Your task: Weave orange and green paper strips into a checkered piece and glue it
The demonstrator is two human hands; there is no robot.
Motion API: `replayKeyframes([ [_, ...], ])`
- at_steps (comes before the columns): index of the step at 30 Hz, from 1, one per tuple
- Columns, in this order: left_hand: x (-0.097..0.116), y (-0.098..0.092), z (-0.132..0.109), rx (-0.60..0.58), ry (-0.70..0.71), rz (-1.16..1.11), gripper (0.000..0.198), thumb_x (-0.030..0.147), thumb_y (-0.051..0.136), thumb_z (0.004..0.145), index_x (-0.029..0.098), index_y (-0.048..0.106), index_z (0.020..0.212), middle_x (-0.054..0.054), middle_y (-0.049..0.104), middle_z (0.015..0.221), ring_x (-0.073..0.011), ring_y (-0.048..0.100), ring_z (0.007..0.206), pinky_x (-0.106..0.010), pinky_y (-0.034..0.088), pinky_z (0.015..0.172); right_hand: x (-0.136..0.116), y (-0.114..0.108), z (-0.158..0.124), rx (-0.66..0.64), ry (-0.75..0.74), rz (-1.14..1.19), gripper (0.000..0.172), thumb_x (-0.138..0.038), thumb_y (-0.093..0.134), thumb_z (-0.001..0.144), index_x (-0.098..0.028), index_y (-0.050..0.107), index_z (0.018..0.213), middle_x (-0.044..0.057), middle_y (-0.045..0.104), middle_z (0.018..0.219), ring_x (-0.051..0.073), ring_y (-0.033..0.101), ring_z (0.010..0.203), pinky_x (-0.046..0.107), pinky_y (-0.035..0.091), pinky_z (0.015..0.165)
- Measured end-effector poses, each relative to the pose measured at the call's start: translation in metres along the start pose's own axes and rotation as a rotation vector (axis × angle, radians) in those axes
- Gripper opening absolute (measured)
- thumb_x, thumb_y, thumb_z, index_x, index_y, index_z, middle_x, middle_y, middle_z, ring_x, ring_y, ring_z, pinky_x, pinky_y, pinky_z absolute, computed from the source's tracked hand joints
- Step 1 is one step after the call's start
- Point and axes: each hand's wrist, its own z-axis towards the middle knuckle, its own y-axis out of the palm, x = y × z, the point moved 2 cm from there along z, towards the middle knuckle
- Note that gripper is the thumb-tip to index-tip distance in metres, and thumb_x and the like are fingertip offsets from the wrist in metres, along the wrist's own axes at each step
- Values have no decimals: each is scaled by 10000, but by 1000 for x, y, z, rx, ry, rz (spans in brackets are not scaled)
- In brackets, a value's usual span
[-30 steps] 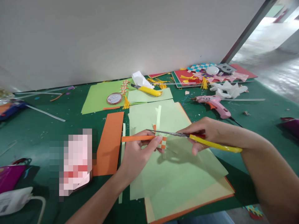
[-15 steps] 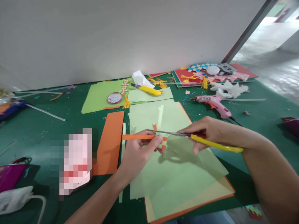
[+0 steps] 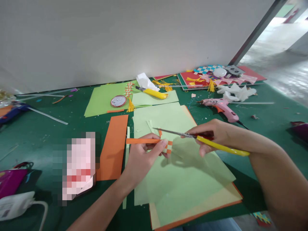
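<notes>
My left hand (image 3: pixel 141 157) pinches a small woven piece of orange and pale green paper strips (image 3: pixel 168 147), with a long orange strip (image 3: pixel 141 141) sticking out to the left. My right hand (image 3: pixel 211 136) grips yellow-handled scissors (image 3: pixel 192 136), their blades pointing left just above the woven piece. Both hands hover over a stack of pale green sheets (image 3: pixel 183 179) lying on orange card. A short cut-off pale green strip (image 3: pixel 150 125) lies on the sheets just beyond the scissor tips.
An orange card piece (image 3: pixel 113 147) lies left of the stack, a phone (image 3: pixel 77 166) further left. A pink glue gun (image 3: pixel 220 107), a yellow utility knife (image 3: pixel 152 93), a round tin (image 3: pixel 118 101), white tissue (image 3: pixel 234 92) and finished woven pieces (image 3: pixel 209 75) sit on the green table (image 3: pixel 48 134).
The upright pale green strip on the woven piece has been cut off and now lies on the sheets. The scissors have lifted slightly, tips raised.
</notes>
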Motion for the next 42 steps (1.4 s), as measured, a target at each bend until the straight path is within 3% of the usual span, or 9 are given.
replayKeyframes([
  [6,0,2,-1,0,-28,38,200,292,699,798,168,586,689,44,574,654,-106,666,593,-181,499,575,-9,12,6,109,-176,312,559,-580,683,737,-189,547,1112,16,558,816,127,484,663,236,413,588],
  [9,-2,7,-1,-73,-32,93,175,262,704,774,167,597,674,39,569,641,-104,644,591,-182,485,562,-27,28,13,113,-114,530,408,-490,665,795,-204,521,1048,11,557,818,127,511,691,243,435,615],
  [13,-7,12,0,-145,-55,131,82,200,676,749,178,619,694,19,616,679,-117,625,605,-199,487,546,-44,45,21,108,-55,710,347,-325,718,765,-229,504,1021,-13,558,821,118,547,677,248,469,619],
  [18,-12,11,0,-135,-101,162,58,207,677,739,181,639,702,20,606,694,-106,586,564,-203,467,518,-44,45,22,151,-30,721,257,-250,689,768,-241,538,975,-19,576,784,120,543,652,257,460,609],
  [23,-8,5,3,-80,-60,204,132,299,690,767,172,656,752,-5,645,741,-132,594,690,-214,469,621,-41,46,23,213,-31,738,271,-289,724,753,-244,542,948,-36,564,738,106,514,613,248,431,577],
  [28,0,1,4,-9,-42,189,273,381,683,789,167,573,659,48,493,598,-77,468,565,-172,387,523,-43,46,23,280,-32,816,323,-334,766,718,-253,528,922,-42,527,730,101,471,581,238,395,493],
  [34,0,4,2,-40,-52,37,230,372,664,809,169,612,713,31,549,679,-125,641,644,-209,519,628,-42,46,23,382,-60,808,335,-307,781,710,-229,511,893,-65,494,683,79,443,541,215,415,467],
  [38,0,6,1,-55,-54,79,158,322,668,806,174,639,759,21,597,686,-112,629,611,-194,514,599,-34,50,26,448,-85,888,389,-294,774,723,-234,504,996,-46,546,749,98,508,600,235,466,518],
  [42,2,5,0,-30,-26,128,176,326,653,818,177,614,733,26,574,664,-99,586,589,-186,483,582,-35,51,26,483,-85,860,347,-317,757,742,-226,506,963,-38,544,735,105,495,601,250,464,536],
])
